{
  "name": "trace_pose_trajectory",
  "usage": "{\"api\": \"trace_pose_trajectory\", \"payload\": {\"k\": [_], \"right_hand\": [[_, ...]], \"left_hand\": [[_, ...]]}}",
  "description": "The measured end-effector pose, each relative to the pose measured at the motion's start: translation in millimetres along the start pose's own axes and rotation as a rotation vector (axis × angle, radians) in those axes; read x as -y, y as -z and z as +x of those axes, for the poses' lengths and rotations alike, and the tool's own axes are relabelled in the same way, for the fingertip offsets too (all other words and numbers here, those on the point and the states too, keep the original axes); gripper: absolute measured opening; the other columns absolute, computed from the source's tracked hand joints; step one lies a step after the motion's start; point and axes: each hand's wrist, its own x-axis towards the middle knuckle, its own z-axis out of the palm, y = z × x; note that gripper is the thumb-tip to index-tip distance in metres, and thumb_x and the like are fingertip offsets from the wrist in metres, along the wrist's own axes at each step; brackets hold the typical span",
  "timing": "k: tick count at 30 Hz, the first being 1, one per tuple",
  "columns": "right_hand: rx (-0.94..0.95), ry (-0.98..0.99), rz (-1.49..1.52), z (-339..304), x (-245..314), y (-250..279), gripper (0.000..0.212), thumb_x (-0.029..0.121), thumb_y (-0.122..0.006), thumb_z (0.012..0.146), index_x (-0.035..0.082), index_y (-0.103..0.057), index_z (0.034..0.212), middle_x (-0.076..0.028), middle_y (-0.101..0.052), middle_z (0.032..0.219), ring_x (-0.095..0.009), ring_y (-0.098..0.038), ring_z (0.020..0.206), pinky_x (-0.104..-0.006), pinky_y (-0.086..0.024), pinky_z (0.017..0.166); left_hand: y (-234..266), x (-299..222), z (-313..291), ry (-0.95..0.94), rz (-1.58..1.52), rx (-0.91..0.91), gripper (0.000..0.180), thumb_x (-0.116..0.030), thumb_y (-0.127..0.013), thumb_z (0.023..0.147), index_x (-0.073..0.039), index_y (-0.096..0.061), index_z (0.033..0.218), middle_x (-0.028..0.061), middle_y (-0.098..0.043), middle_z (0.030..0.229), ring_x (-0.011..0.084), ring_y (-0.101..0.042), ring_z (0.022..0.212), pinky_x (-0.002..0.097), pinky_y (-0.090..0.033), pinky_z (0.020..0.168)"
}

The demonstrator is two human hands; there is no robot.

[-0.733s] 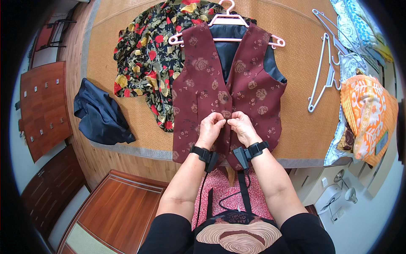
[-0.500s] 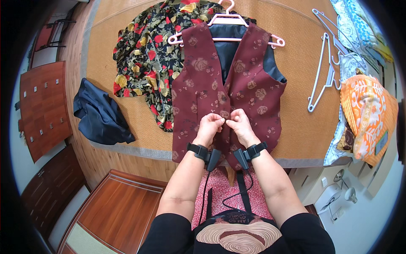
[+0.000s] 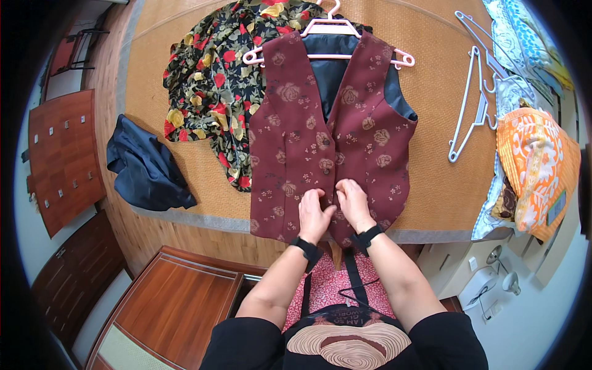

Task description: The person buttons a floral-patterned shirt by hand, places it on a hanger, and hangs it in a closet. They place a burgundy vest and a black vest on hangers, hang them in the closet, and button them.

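A maroon floral vest [image 3: 370, 132] lies flat on a woven mat [image 3: 431, 185], hung on a pink hanger [image 3: 327, 28]. Two buttons along its front are closed. My left hand [image 3: 314, 213] and my right hand [image 3: 353, 203] meet at the vest's lower front edge, fingers pinching the fabric by the placket. What sits between the fingertips is hidden. Both wrists wear black bands.
A black shirt with red and yellow flowers [image 3: 209, 92] lies under the vest's left side. A dark blue garment [image 3: 148, 169] is bunched at the mat's left edge. White hangers [image 3: 475, 105] and an orange patterned cloth [image 3: 533, 169] lie at right. Wooden furniture [image 3: 179, 302] stands below.
Both hands have moved down the vest's front from the middle button area to the lower hem. The vest itself has not shifted.
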Motion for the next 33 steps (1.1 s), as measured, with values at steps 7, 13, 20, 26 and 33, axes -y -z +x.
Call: {"api": "trace_pose_trajectory", "payload": {"k": [7,13,20,26,33], "right_hand": [[-0.004,0.066,-0.165,-10.3,6.5,-2.3,0.014,0.004,-0.057,0.075,0.005,-0.054,0.089,-0.012,-0.056,0.085,-0.03,-0.055,0.086,-0.0395,-0.047,0.074],[0.101,0.084,-0.263,-6.3,14.7,-3.7,0.013,0.007,-0.061,0.071,0.006,-0.055,0.083,-0.009,-0.056,0.084,-0.028,-0.056,0.083,-0.0385,-0.046,0.071],[0.075,0.083,-0.276,-9.9,14.1,-11.5,0.011,0.007,-0.061,0.071,0.007,-0.055,0.079,-0.01,-0.057,0.079,-0.029,-0.057,0.08,-0.0386,-0.047,0.069],[0.079,0.049,-0.106,-14.6,10.8,-17.9,0.008,0.005,-0.058,0.073,0.004,-0.053,0.078,-0.013,-0.056,0.076,-0.031,-0.057,0.075,-0.0406,-0.047,0.067],[0.023,0.083,0.026,-23.0,10.8,-19.5,0.009,0.003,-0.057,0.073,0.001,-0.051,0.08,-0.014,-0.056,0.077,-0.032,-0.057,0.073,-0.0381,-0.047,0.065]], "left_hand": [[-9.7,-4.4,-17.9,-0.012,0.214,-0.084,0.048,-0.005,-0.067,0.063,-0.005,-0.048,0.108,0.0147,-0.048,0.111,0.0324,-0.045,0.104,0.041,-0.035,0.091],[-9.5,22.5,-12.5,-0.031,-0.012,-0.134,0.03,0.003,-0.052,0.068,-0.002,-0.058,0.097,0.0148,-0.058,0.098,0.0311,-0.055,0.094,0.0379,-0.045,0.084],[7.4,27.2,-14.0,0.103,-0.189,-0.106,0.03,0.001,-0.046,0.07,-0.002,-0.063,0.095,0.0121,-0.057,0.09,0.0273,-0.056,0.088,0.0331,-0.046,0.08],[6.5,23.5,-17.5,0.056,-0.252,-0.053,0.031,0.002,-0.048,0.07,-0.001,-0.063,0.097,0.0118,-0.059,0.095,0.0254,-0.057,0.092,0.0308,-0.045,0.083],[8.5,13.4,-23.0,0.046,-0.249,-0.068,0.033,0.004,-0.049,0.07,-0.001,-0.063,0.099,0.0139,-0.06,0.1,0.0266,-0.058,0.096,0.0327,-0.046,0.086]]}}
